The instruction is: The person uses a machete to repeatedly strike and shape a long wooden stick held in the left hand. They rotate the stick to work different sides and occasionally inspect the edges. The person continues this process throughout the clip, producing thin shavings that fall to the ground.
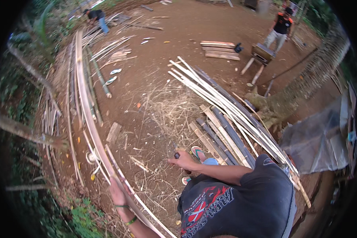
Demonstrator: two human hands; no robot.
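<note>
A long split-bamboo strip point(81, 85) curves from the far left of the yard down past my left side. My left hand point(118, 193), with bands at its wrist, is closed around its near part. In front of my body, my right hand point(185, 162) is closed on a dark-handled tool point(177, 155); its working end does not show clearly. A second, thinner pale strip point(125, 180) runs beside the one in my left hand. Thin bamboo shavings point(174, 105) litter the ground beyond my right hand, and my sandalled feet stand just below it.
Bamboo strips and dark split poles point(222, 131) are stacked at right. More poles point(99, 81) lie at left near loose sandals point(112, 80). Tree trunks stand at both sides. One person point(94, 16) bends at far left; another point(282, 29) stands behind a box-like stand point(263, 53).
</note>
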